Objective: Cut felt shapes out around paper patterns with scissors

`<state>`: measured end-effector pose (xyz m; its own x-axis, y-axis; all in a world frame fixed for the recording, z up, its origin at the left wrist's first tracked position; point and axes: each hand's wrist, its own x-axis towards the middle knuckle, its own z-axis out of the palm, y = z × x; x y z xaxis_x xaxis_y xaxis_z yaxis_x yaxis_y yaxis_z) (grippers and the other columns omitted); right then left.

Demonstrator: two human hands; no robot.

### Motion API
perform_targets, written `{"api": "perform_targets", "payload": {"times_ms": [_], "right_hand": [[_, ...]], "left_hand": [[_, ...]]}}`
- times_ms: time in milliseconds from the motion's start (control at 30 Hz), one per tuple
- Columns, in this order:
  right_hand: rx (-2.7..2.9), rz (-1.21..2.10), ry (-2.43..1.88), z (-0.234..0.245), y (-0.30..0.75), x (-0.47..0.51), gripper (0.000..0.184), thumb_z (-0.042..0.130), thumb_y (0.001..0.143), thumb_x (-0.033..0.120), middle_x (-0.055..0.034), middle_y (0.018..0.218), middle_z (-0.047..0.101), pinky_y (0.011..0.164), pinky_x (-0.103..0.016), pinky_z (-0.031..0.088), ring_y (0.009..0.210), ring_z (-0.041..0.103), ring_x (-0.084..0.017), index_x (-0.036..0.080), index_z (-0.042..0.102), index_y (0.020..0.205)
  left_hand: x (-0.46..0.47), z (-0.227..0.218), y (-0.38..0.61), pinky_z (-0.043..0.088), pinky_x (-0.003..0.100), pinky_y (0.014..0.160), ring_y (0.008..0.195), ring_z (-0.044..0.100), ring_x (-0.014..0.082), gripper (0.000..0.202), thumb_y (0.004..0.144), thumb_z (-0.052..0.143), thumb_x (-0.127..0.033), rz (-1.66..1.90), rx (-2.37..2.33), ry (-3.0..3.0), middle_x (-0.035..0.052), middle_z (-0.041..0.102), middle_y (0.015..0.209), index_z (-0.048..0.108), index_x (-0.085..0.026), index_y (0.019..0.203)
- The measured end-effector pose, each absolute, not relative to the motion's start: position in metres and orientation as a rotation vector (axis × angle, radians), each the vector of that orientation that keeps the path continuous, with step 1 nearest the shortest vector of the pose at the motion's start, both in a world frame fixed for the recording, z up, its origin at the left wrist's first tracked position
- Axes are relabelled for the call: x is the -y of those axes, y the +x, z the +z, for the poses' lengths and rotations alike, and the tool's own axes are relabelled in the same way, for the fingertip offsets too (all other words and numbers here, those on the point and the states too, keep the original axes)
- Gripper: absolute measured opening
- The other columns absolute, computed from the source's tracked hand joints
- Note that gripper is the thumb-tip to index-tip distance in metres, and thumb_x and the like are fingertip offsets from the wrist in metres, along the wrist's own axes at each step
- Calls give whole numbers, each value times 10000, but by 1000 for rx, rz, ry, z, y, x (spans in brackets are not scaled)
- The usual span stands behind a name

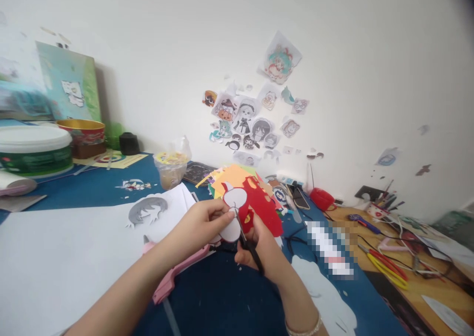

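Near the middle of the head view, my left hand (205, 220) pinches a white paper cutout (236, 196) with rounded lobes, thumb and fingers closed on it. My right hand (261, 249) is wrapped round black-handled scissors (253, 255). The scissor blades point up and away from me and meet the cutout beside my left fingertips. Whether the blades are parted I cannot tell. Red paper (261, 202) with holes cut in it lies behind the hands, on orange paper (234, 173). Under my left forearm lies a pink tool (168, 279) shaped like a glue gun.
A large white sheet (74, 262) covers the left side, with a grey hair-shaped cutout (148, 211) on it. A wrapped cup (170, 170) stands behind. At the right lie a white cutout (322, 296) and pliers (387, 267). A green-and-white tub (35, 150) stands far left.
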<state>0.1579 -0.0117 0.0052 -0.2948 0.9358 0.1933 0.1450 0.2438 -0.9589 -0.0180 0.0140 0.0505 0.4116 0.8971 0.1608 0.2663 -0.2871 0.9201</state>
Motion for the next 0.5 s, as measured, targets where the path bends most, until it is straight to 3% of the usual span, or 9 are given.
{"api": "perform_targets", "payload": {"times_ms": [333,500], "right_hand": [[1493,1205,-873,-3,148,8,1144,715,513,659,-63,856,599,602,-328,453,695,547,-215,235,138,1405],[1474,1176,-766,1,144,9,1093,724,519,647,-121,1109,592,734,-395,500,949,573,-293,241,201,1389]], "left_hand": [[-5,53,-2,351,230,489,529,485,130,382,702,550,-538,1067,-1018,1574,-11,542,549,524,-171,597],[-3,48,3,330,220,479,494,463,106,395,654,603,-548,1118,-979,1426,-17,556,541,540,-160,619]]}}
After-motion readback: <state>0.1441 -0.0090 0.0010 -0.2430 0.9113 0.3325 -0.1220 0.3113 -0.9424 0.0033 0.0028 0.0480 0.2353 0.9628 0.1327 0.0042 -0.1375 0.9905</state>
